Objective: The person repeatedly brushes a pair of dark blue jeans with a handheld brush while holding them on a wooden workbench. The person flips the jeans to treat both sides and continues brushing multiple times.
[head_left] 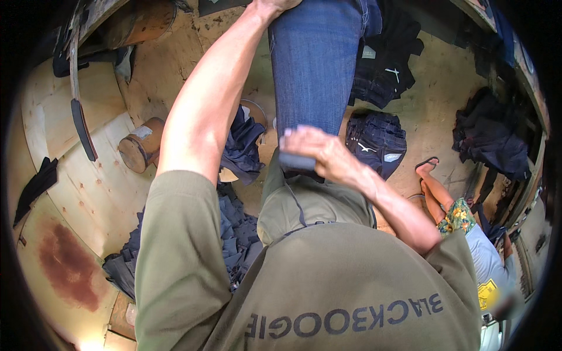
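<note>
A blue denim trouser leg (313, 64) hangs stretched out in front of my chest. My left hand (274, 6) is raised to the top edge of the view and grips the upper end of the denim; only part of that hand shows. My right hand (316, 151) is closed around the lower, darker end of the leg, just above my olive shirt (328, 292). The cloth runs taut between both hands.
Dark denim pieces (237, 231) are heaped at my lower left. Folded jeans (377, 140) and dark clothes (389, 58) lie on the floor ahead, another dark pile (486, 134) at right. A wooden drum (140, 149) stands left. A seated person's sandalled foot (426, 167) is at right.
</note>
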Available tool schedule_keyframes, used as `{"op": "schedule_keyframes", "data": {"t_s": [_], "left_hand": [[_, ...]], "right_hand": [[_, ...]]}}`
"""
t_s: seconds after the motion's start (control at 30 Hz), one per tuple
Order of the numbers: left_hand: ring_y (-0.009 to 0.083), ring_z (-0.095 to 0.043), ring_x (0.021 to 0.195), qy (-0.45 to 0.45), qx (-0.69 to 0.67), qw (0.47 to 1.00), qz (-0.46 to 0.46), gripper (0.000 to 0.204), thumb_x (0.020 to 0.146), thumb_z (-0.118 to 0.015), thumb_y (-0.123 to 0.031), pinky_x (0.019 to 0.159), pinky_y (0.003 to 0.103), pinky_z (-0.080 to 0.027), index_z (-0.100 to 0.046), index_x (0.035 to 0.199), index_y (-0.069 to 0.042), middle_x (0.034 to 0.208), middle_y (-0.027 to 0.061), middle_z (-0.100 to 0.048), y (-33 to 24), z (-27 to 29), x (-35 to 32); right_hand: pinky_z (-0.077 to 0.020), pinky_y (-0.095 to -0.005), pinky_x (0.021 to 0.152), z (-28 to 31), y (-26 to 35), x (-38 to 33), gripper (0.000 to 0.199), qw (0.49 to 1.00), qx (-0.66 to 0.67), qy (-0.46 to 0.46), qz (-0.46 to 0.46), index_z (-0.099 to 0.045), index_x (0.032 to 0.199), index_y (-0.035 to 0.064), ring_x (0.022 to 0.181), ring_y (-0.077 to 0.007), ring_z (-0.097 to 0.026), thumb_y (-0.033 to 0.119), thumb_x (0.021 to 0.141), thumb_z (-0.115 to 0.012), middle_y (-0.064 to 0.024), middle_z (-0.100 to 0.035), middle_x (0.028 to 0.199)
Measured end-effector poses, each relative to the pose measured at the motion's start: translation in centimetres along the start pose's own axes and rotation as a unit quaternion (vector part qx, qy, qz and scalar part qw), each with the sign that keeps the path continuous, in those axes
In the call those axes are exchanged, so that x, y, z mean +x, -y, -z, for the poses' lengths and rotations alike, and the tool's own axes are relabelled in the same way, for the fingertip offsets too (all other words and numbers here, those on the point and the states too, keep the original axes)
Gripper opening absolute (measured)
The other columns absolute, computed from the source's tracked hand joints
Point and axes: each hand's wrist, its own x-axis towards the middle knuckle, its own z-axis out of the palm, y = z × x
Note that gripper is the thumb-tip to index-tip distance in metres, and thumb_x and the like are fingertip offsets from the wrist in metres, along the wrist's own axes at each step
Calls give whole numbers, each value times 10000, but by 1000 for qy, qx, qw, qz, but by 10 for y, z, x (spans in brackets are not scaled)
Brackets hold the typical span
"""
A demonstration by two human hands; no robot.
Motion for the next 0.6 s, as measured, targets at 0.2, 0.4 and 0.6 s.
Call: {"op": "schedule_keyframes", "data": {"t_s": [0.2, 0.4, 0.6], "left_hand": [[403, -616, 1282, -162, 93, 972, 141, 1039, 819, -841, -678, 1077, 560, -449, -528, 1486, 54, 1402, 272, -627, -94, 57, -87], [160, -671, 746, 287, -130, 815, 486, 496, 993, -788, -420, 715, 365, -537, -716, 908, 64, 741, 158, -726, -257, 106, -357], [430, -649, 751, 115, -159, 917, 347, 513, 1072, -628, -398, 667, 515, -458, -639, 861, 69, 788, 245, -640, -252, 94, -436]], "right_hand": [[-559, -275, 922, -9, 51, -72, 305, 856, 314, -360, -196, -759, 1337, 32, 1080, -97, -692, 103, 1041, -745, -29, -795, 1213], [-527, -292, 929, 49, 62, -25, 361, 943, 43, -300, -135, -750, 1340, 24, 1021, -99, -670, 223, 1039, -762, -18, -804, 1138], [-556, -342, 890, 67, 82, 67, 409, 968, -115, -141, -174, -807, 1159, 19, 931, -94, -674, 395, 1001, -780, -24, -810, 999]]}}
